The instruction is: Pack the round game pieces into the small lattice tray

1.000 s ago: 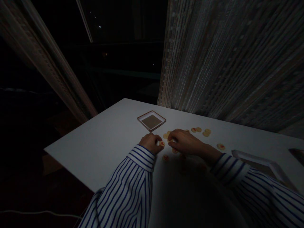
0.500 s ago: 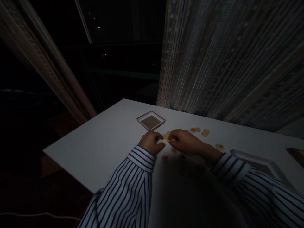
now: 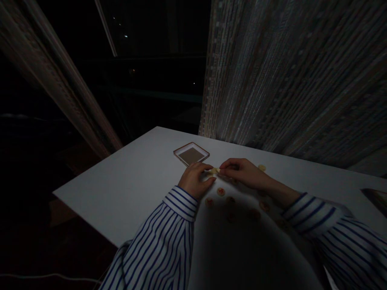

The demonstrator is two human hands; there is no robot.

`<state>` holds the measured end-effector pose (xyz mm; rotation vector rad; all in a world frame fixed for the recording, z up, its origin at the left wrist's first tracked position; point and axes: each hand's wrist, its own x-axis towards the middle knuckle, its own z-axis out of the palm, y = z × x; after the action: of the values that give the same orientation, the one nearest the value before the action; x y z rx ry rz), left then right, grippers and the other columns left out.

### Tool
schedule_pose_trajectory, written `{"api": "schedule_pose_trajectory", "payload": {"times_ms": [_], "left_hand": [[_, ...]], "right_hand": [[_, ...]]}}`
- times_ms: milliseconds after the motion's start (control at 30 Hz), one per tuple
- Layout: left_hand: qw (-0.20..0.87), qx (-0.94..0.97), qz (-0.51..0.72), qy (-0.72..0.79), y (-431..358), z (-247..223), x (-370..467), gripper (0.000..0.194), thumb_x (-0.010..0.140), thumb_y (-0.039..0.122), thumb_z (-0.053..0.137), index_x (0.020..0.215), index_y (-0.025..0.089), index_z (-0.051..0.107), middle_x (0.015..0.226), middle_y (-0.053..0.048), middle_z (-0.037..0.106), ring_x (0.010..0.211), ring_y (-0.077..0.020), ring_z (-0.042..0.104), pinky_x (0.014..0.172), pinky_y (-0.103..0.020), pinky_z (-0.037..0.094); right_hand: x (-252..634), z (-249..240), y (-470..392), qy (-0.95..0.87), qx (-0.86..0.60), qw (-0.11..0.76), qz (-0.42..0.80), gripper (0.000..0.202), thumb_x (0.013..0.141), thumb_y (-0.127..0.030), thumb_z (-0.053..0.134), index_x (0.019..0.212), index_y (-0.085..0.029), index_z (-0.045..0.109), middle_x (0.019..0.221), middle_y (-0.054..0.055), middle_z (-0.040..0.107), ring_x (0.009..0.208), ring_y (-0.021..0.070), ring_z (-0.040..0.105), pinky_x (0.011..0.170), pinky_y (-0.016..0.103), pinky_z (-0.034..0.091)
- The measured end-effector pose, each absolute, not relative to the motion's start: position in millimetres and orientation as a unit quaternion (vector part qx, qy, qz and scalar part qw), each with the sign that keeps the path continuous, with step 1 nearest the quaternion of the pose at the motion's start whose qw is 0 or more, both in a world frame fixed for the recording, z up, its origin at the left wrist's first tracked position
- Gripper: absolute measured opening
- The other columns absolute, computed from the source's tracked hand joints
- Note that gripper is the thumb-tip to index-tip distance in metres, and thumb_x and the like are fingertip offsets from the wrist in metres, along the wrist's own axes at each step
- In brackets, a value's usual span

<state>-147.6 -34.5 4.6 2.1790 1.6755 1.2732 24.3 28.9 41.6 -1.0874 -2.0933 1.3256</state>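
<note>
Round pale wooden Chinese chess pieces lie on the white table in front of me, several marked in red, such as one piece (image 3: 221,191) just below my hands. My left hand (image 3: 196,180) rests on the table with thumb and forefinger apart, curved around a few pale pieces (image 3: 214,171). Opposite it, my right hand (image 3: 242,172) pinches a pale piece at its fingertips, against that small group. The fingers partly cover these pieces, so whether they are stacked is unclear. More pieces (image 3: 264,206) sit in my shadow nearer me.
Beyond my left hand lies a shallow square box part (image 3: 191,155) with a brown inside. One piece (image 3: 261,167) lies behind my right wrist. A dark flat object (image 3: 375,200) is at the right table edge. String curtains (image 3: 256,80) hang behind the table.
My right hand has risen slightly and shifted right, covering pieces that showed behind it. My left hand has edged rightward and up. My right sleeve now hides the pale tray at the right.
</note>
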Motion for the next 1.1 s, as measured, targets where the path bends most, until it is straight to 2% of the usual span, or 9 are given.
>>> {"api": "schedule_pose_trajectory", "payload": {"times_ms": [133, 433, 633, 867, 1100], "left_hand": [[0.025, 0.726, 0.444, 0.525, -36, 5, -145, 0.027, 0.067, 0.021, 0.069, 0.093, 0.017, 0.061, 0.090, -0.006, 0.066, 0.088, -0.0201, 0.059, 0.080, -0.038, 0.047], [-0.006, 0.737, 0.472, 0.484, -37, 3, -140, 0.027, 0.069, 0.022, 0.068, 0.095, 0.017, 0.060, 0.091, -0.006, 0.067, 0.088, -0.0199, 0.060, 0.079, -0.037, 0.047], [-0.009, 0.738, 0.482, 0.472, -38, 6, -138, 0.024, 0.071, 0.021, 0.066, 0.094, 0.017, 0.060, 0.089, -0.006, 0.067, 0.085, -0.0190, 0.059, 0.076, -0.036, 0.047], [-0.013, 0.738, 0.485, 0.469, -40, 11, -136, 0.015, 0.074, 0.021, 0.063, 0.089, 0.017, 0.062, 0.083, -0.005, 0.068, 0.079, -0.0176, 0.059, 0.073, -0.035, 0.047], [-0.032, 0.741, 0.489, 0.459, -38, 7, -137, 0.017, 0.074, 0.018, 0.062, 0.091, 0.016, 0.062, 0.084, -0.005, 0.068, 0.078, -0.0174, 0.059, 0.072, -0.034, 0.048]], "right_hand": [[27, 46, 22, -0.705, -0.404, 0.230, 0.535, 0.020, 0.068, -0.032, 0.063, 0.078, -0.015, 0.061, 0.061, -0.002, 0.058, 0.053, 0.0076, 0.048, 0.050, 0.022, 0.034], [28, 46, 22, -0.666, -0.403, 0.251, 0.575, 0.019, 0.069, -0.033, 0.065, 0.078, -0.017, 0.063, 0.059, -0.003, 0.059, 0.054, 0.0068, 0.049, 0.050, 0.020, 0.032], [26, 47, 19, -0.663, -0.416, 0.239, 0.575, 0.019, 0.069, -0.032, 0.063, 0.079, -0.016, 0.062, 0.054, -0.004, 0.056, 0.049, 0.0070, 0.046, 0.046, 0.021, 0.029], [25, 47, 17, -0.671, -0.403, 0.237, 0.575, 0.021, 0.069, -0.032, 0.061, 0.082, -0.016, 0.063, 0.055, -0.003, 0.056, 0.052, 0.0081, 0.047, 0.050, 0.022, 0.031], [27, 47, 19, -0.689, -0.393, 0.248, 0.557, 0.018, 0.069, -0.031, 0.062, 0.079, -0.016, 0.062, 0.059, -0.003, 0.057, 0.054, 0.0081, 0.048, 0.052, 0.023, 0.033]]}}
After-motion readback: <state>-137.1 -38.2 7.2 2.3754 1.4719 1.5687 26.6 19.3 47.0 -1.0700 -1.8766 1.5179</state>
